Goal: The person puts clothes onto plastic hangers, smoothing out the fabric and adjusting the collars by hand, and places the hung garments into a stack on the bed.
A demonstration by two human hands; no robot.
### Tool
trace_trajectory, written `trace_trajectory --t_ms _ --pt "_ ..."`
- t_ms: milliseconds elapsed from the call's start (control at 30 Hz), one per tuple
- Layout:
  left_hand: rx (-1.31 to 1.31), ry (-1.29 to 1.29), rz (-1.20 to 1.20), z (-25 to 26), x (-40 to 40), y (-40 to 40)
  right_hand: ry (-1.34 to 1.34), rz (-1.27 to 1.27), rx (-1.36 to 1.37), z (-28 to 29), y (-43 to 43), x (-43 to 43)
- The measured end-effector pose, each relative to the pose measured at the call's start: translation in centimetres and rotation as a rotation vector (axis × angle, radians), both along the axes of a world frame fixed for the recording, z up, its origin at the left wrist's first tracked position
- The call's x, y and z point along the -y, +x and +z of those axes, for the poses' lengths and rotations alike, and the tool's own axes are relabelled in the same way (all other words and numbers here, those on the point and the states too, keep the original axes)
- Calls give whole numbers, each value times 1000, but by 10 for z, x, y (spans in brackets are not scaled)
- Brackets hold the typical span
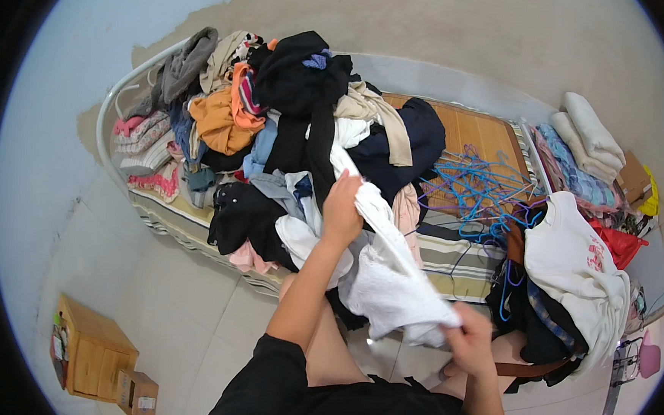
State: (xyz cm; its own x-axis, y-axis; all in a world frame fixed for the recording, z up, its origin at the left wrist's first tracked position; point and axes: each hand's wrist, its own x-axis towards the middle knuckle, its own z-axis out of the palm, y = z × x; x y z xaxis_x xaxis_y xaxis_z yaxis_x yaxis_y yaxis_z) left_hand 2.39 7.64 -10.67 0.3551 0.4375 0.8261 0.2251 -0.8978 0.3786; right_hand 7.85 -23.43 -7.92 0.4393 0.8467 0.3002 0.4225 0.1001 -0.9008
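Note:
A white garment (pixel 388 268) is stretched between my two hands above the near edge of the bed. My left hand (pixel 343 208) grips it near the upper end, beside the heap of clothes. Down and to the right, my right hand (pixel 469 336), slightly blurred, pinches another edge of it. Behind my left hand lie black clothing (pixel 302 80), a beige garment (pixel 388 119) and a dark navy garment (pixel 415 144). A black garment with metal studs (pixel 246 219) lies left of my forearm. Which part of the white garment each hand holds cannot be told.
Blue and purple hangers (pixel 476 188) lie tangled on a bamboo mat (pixel 462 130). At the right, a white sweatshirt (pixel 573 273) lies over dark clothes. Rolled white bedding (pixel 593 138) is at the far right. A wooden cabinet (pixel 100 359) and a cardboard box (pixel 138 395) stand on the floor.

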Motion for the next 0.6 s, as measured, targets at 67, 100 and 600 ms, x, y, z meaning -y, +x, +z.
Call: trace_trajectory --t_ms 67,100,600 --pt "47 -39 -20 23 2 -18 98 -258 -118 2 8 -3" --pt "77 -103 -22 26 6 -23 158 -314 -131 1 18 -6" --pt "716 -842 56 -42 17 -84 217 -166 161 -72 108 -291"
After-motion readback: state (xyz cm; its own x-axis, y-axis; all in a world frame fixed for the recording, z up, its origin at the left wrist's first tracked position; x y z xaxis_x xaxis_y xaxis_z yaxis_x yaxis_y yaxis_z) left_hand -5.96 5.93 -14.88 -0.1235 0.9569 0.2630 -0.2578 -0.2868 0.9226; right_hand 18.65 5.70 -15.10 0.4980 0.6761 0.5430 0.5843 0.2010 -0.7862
